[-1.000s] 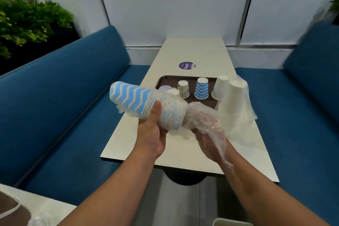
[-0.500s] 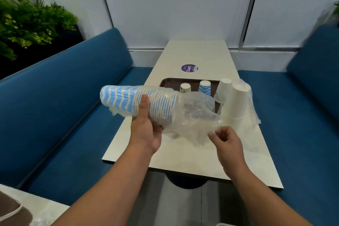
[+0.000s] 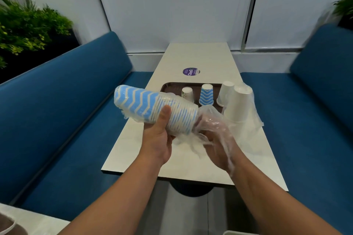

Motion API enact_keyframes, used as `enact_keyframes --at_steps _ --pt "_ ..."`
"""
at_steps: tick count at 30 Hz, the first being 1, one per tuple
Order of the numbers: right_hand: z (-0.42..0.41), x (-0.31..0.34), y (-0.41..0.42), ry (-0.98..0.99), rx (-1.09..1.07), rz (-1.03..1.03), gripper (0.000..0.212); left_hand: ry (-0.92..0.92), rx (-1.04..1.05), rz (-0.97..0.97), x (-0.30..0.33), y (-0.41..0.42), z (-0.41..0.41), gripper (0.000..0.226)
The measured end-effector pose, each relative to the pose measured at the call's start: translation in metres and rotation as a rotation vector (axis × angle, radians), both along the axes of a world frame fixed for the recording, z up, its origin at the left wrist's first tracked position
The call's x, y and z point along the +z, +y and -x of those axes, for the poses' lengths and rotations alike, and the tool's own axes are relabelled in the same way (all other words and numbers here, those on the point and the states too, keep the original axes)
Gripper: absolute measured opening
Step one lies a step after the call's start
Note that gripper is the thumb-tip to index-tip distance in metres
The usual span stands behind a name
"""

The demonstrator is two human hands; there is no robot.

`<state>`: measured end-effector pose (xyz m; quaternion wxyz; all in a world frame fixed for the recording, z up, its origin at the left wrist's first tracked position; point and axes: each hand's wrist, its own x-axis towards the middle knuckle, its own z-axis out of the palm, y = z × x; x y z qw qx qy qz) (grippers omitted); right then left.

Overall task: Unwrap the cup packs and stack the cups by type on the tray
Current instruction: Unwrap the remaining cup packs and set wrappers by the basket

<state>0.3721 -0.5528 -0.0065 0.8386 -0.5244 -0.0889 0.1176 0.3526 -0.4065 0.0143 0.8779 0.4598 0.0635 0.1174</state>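
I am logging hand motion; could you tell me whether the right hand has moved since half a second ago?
Yes. The right hand moved left, from near the wrapped white cups toward the pack.

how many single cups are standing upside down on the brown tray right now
3 in view: a floral cup at left, a blue zigzag cup in the middle, a white cup at right. The held pack may hide others.

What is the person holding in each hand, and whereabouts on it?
The left hand grips the blue zigzag cup stack around its middle. The right hand holds the loose clear plastic wrap at the stack's open end.
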Motion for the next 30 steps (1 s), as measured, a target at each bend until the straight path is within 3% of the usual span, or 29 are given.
enact_keyframes --at_steps 1,3,6,8,10,12,13,16,20,25,28,30 --pt "0.001 0.004 0.006 0.023 0.046 -0.071 0.039 -0.016 -0.022 -0.042 -0.002 -0.002 -0.001 0.067" --pt "0.001 0.004 0.017 0.079 0.155 -0.217 0.045 -0.018 -0.083 -0.176 -0.004 -0.004 -0.003 0.093" --pt "-0.003 -0.005 0.017 0.119 0.160 -0.397 0.069 0.017 -0.051 -0.321 -0.001 0.008 -0.003 0.111" --pt "-0.007 -0.013 0.011 0.164 0.148 -0.406 0.067 0.000 0.099 -0.370 -0.002 0.028 -0.005 0.097" --pt "-0.006 -0.019 0.007 0.165 0.209 -0.361 0.063 -0.062 0.195 -0.445 -0.002 0.045 -0.005 0.062" --pt "-0.008 -0.027 0.006 0.180 0.212 -0.312 0.040 -0.053 0.280 -0.531 -0.003 0.058 -0.008 0.025" --pt "-0.006 -0.025 0.007 0.176 0.201 -0.284 0.038 -0.031 0.331 -0.554 -0.003 0.064 -0.010 0.012" --pt "-0.012 -0.038 0.011 0.174 0.121 -0.224 0.052 0.038 0.479 -0.490 -0.001 0.073 -0.013 0.022" --pt "-0.011 -0.051 0.016 0.296 0.025 -0.236 0.025 0.103 0.478 -0.348 0.004 0.067 -0.015 0.022" --pt "-0.006 -0.071 0.025 0.425 -0.022 -0.108 0.073 0.048 0.418 -0.815 -0.003 0.045 -0.011 0.024" --pt "-0.001 -0.077 0.017 0.279 0.072 0.038 0.062 -0.039 0.391 -1.021 0.006 0.027 -0.013 0.024" --pt "0.001 -0.076 0.014 0.076 0.129 0.296 0.047 -0.096 0.334 -1.103 0.011 0.017 -0.016 0.022"
